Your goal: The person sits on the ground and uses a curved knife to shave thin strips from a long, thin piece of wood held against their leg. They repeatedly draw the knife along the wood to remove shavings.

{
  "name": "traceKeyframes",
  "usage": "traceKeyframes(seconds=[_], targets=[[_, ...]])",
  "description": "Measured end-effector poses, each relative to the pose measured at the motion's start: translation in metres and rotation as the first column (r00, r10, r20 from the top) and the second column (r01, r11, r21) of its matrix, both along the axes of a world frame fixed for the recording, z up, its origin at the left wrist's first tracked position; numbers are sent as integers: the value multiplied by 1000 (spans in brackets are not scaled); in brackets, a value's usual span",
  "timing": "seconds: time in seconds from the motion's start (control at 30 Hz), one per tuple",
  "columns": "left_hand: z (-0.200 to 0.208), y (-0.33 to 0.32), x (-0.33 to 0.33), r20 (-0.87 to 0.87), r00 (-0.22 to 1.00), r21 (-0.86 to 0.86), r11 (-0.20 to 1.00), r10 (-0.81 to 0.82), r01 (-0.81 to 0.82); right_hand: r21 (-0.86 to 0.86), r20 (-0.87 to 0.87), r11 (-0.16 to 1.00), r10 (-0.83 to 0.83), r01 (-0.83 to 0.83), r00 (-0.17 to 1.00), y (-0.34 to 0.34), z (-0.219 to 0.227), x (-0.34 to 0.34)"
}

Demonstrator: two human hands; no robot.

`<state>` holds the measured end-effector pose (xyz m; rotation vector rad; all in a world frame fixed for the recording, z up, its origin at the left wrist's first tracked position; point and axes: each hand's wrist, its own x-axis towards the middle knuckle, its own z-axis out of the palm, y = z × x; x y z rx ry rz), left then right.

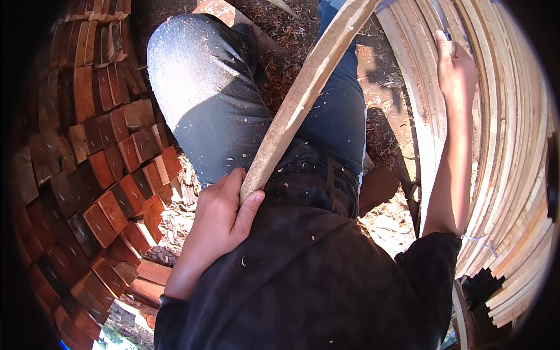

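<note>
My left hand (219, 207) is closed around the near end of a long wooden stick (306, 93). The stick slants up and to the right across my lap, and its far end runs out of the top of the picture. Pale strips of bare wood show along its right edge. My right hand (456, 70) is raised at the upper right, its fingers wrapped round the handle of a blade (440, 14), perhaps a knife or machete. Most of the blade is cut off by the top edge, so its full shape is hidden. The blade is apart from the stick.
A stack of reddish-brown wood blocks (108, 216) rises on my left. Long pale wooden strips (496, 175) lie bundled on my right, tied with thin cord. Shavings dot my jeans (204, 105) and dark shirt, and litter the ground (286, 29) between them.
</note>
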<state>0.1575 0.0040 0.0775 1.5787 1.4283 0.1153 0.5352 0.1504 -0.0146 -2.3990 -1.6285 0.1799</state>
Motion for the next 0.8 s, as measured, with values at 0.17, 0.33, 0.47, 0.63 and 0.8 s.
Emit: traceKeyframes(seconds=[0.17,0.33,0.47,0.63,0.8], targets=[[-1,-7,2,4,995,-31,995,95,-95,-32,-381,996,66,-84,922,-34,-24,-28],[5,-1,-6,29,947,75,944,320,-321,-96,-719,979,-195,182,667,-87,-67,-64],[13,16,-13,-11,933,151,923,361,-355,-301,-918,902,-362,309,164,-133,-71,-98],[21,25,-27,-175,910,332,892,377,-306,-184,-969,912,-231,367,90,-151,-53,-108],[4,24,-26,-131,907,241,901,399,-362,80,-971,970,24,230,238,-129,-17,-99]])
